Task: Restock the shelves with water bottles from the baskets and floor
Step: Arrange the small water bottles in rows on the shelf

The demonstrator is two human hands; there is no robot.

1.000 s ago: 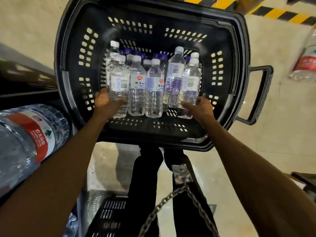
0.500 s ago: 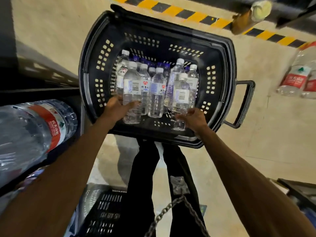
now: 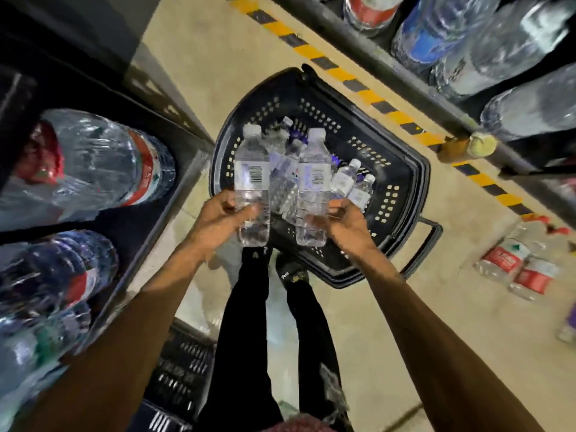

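Beige floor (image 3: pixel 405 338) bears a black basket (image 3: pixel 402 182); red-labelled bottles (image 3: pixel 505 260) lie apart at right

The light is dim and warm; glare glints on the large bottles (image 3: pixel 93 163), blurred and stretched toward the left edge.

at the left edge the large bottles (image 3: pixel 93 163) are blurred and cut off, and we cannot read their labels. the shelf bottles (image 3: pixel 442 35) at upper right smear past the frame. the left bottle (image 3: pixel 252 188) and right bottle (image 3: pixel 313 188) hide much of the basket (image 3: pixel 402 182) load. a second basket (image 3: pixel 184 363) at the bottom sits mostly behind an arm and legs.
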